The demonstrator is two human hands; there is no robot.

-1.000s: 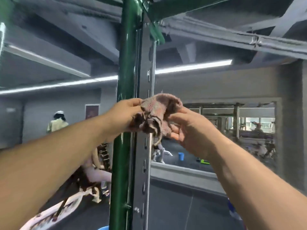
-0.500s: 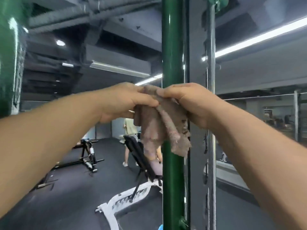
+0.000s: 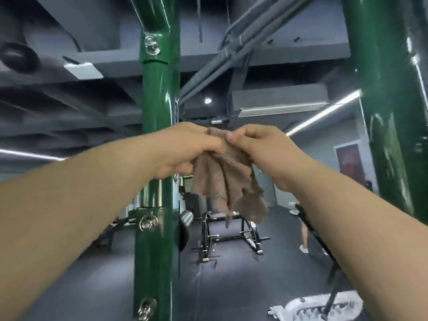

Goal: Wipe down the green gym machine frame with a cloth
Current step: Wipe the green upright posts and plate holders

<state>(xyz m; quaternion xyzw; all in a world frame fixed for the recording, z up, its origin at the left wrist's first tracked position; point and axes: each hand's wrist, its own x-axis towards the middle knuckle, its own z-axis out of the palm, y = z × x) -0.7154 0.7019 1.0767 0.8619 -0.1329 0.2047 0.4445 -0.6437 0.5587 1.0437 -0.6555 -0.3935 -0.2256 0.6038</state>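
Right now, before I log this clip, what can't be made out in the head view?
- Cloth against a green post: no contact visible; it hangs in the gap between uprights.
- Left hand fingertips: buried in cloth folds.
- Right green post: cut off by the frame's top and the right forearm.
- Person in the background: mostly hidden behind the right forearm.
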